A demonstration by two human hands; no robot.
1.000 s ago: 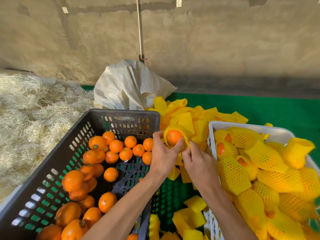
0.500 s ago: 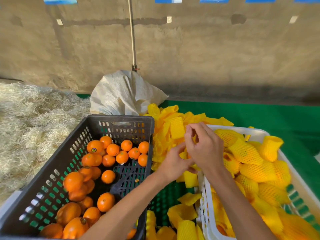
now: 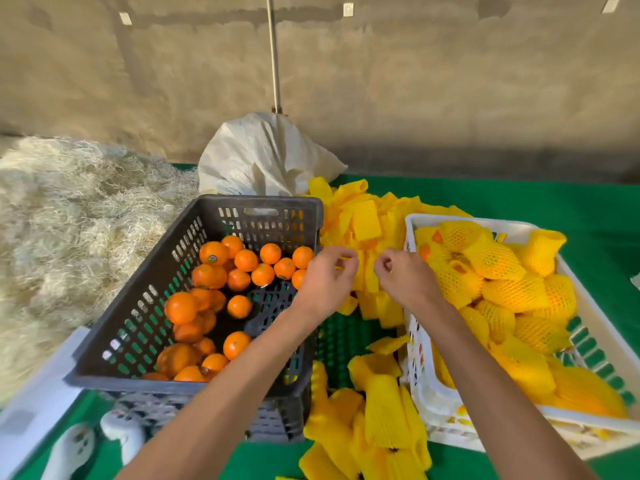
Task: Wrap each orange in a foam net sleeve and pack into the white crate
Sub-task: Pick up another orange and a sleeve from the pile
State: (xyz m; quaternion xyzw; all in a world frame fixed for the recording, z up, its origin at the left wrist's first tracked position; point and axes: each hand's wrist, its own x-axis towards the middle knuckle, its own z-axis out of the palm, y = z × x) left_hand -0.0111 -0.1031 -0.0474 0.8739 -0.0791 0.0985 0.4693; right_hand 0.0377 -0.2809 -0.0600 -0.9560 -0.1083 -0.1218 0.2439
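The loose foam net sleeves (image 3: 363, 223) lie heaped between the two crates, just beyond and below the fingertips of both hands. The left hand (image 3: 323, 282) hovers over the near edge of that heap with its fingers curled and thumb meeting forefinger, seemingly pinching a yellow edge, though whether it truly grips one I cannot tell. The right hand (image 3: 405, 275) hangs beside it, thumb and forefinger closed in a small ring, and nothing clearly shows between them.

A sleeve looks very light, soft and springy, so it should be taken at its open rim, with the fingers spreading the mouth. The bare oranges (image 3: 246, 261) sit to the left of the left fingers, inside the dark crate (image 3: 138, 320). They are firm, smooth and heavier, and are best cupped round the middle.

To the right of the right fingers the white crate (image 3: 412, 375) holds many wrapped oranges (image 3: 502, 268). Farther off are a white sack (image 3: 263, 157) and straw (image 3: 62, 209).
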